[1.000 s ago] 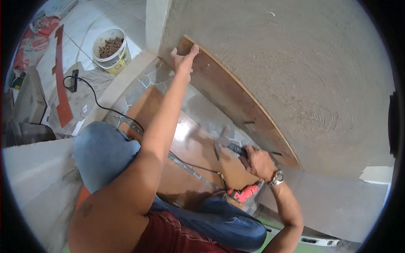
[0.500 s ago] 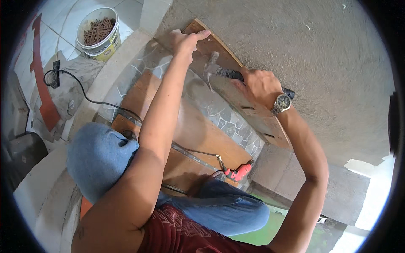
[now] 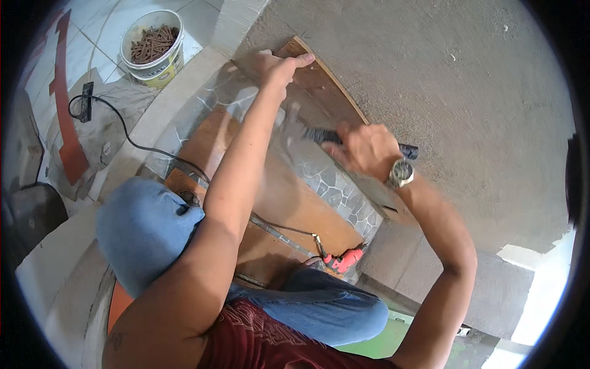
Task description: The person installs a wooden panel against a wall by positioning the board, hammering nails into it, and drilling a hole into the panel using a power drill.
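Up at the top end of a long wooden board (image 3: 332,89) against the grey plastered wall, my left hand (image 3: 279,71) grips the edge with thumb and fingers. My right hand (image 3: 362,147), with a watch on its wrist, is closed on a hammer (image 3: 409,152) with a dark handle, held over the middle of the board. The hammer's head is motion-blurred; I cannot tell if it touches the board. Below lie wooden panels (image 3: 289,206) on mosaic stone flooring (image 3: 332,192), with a red power drill (image 3: 344,261) by my bent knee.
A bucket (image 3: 175,67) full of brown rods stands at upper left on white tiles (image 3: 98,24), near a reddish cut strip (image 3: 67,123) and a black object (image 3: 86,104) with a looping cable. A pale step edge (image 3: 205,60) separates them from me. The plastered wall (image 3: 473,104) fills the right.
My right hand has risen from low beside the drill to the board with the hammer, then shifted slightly down-left. My left hand stays on the board's top end.
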The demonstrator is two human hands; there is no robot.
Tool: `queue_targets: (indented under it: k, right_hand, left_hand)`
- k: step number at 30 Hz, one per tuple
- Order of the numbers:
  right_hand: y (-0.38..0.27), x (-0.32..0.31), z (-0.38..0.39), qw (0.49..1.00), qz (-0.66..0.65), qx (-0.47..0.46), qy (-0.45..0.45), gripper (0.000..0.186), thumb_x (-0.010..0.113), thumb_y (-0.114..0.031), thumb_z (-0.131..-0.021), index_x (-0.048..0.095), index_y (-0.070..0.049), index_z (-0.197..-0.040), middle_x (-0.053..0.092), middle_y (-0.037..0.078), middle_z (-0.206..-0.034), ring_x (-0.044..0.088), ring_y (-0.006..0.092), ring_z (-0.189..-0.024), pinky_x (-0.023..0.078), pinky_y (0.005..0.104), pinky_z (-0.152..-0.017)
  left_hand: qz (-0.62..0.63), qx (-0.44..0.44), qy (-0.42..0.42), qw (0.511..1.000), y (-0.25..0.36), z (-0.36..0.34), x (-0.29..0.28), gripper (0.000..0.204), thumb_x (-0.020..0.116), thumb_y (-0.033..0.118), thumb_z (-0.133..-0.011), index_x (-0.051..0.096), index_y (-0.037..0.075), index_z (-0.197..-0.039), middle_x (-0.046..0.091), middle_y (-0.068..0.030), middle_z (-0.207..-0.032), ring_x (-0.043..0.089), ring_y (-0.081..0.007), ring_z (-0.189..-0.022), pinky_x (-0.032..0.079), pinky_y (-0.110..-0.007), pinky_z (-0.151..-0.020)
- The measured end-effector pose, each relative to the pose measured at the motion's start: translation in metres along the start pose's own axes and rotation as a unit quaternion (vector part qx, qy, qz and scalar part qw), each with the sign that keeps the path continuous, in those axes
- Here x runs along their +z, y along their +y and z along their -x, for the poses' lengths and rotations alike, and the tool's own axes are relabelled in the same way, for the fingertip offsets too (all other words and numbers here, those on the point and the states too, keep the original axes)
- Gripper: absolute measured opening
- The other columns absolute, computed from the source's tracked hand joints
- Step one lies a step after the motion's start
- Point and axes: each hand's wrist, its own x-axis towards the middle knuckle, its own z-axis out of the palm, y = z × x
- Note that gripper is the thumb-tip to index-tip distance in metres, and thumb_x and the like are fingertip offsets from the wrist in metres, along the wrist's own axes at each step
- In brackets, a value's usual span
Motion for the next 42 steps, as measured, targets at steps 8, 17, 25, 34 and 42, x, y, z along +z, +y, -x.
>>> queue_targets:
  k: [8,17,25,34,42]
  right_hand:
    - [0.022,0.011,-0.005,0.996,0.008,0.088,0.013,0.052,0.058,-0.054,-0.093,0.069,-0.004,-0.089,0.068,0.017,-0.067,0.072,0.0328,-0.068,0.057,0.0426,-0.058]
    - [0.016,0.013,0.001,0.992,-0.016,0.105,0.066,0.056,0.053,-0.054,-0.095,0.071,-0.003,-0.081,0.068,0.019,-0.066,0.072,0.0346,-0.065,0.057,0.0431,-0.054]
    - [-0.043,0.058,0.045,0.991,-0.116,0.045,0.049,0.054,0.056,-0.053,-0.094,0.071,-0.002,-0.087,0.069,0.022,-0.072,0.07,0.0381,-0.067,0.057,0.0472,-0.06]
    - [-0.069,0.145,0.076,0.963,-0.236,0.117,-0.063,0.055,0.057,-0.054,-0.093,0.072,-0.001,-0.092,0.071,0.024,-0.083,0.07,0.0419,-0.082,0.056,0.0509,-0.075]
    - [-0.058,0.137,0.08,0.961,-0.244,0.13,-0.023,0.058,0.056,-0.057,-0.092,0.072,-0.001,-0.09,0.07,0.024,-0.081,0.07,0.0414,-0.081,0.056,0.0502,-0.073]
  left_hand:
    - [0.022,0.008,0.001,1.0,-0.003,0.004,0.003,0.082,0.095,0.021,-0.062,0.05,-0.015,-0.12,0.061,-0.0229,-0.115,0.062,-0.0316,-0.107,0.052,-0.046,-0.086]
    - [0.031,-0.007,-0.019,0.999,0.011,0.017,0.006,0.105,0.093,0.021,-0.068,0.027,-0.01,-0.143,0.044,-0.0253,-0.143,0.048,-0.0367,-0.129,0.043,-0.057,-0.105]
    - [-0.094,0.209,0.144,0.963,-0.011,0.005,0.013,0.081,0.083,0.037,-0.078,0.046,-0.008,-0.134,0.051,-0.0256,-0.135,0.05,-0.0339,-0.126,0.04,-0.042,-0.107]
    - [-0.168,0.304,0.13,0.929,-0.003,-0.009,0.005,0.053,0.081,0.034,-0.077,0.062,-0.003,-0.109,0.065,-0.0186,-0.105,0.063,-0.0289,-0.097,0.05,-0.04,-0.088]
    - [-0.095,0.403,0.12,0.902,-0.032,-0.013,0.008,0.052,0.071,0.032,-0.09,0.058,-0.005,-0.124,0.062,-0.0192,-0.118,0.059,-0.0291,-0.108,0.045,-0.041,-0.098]
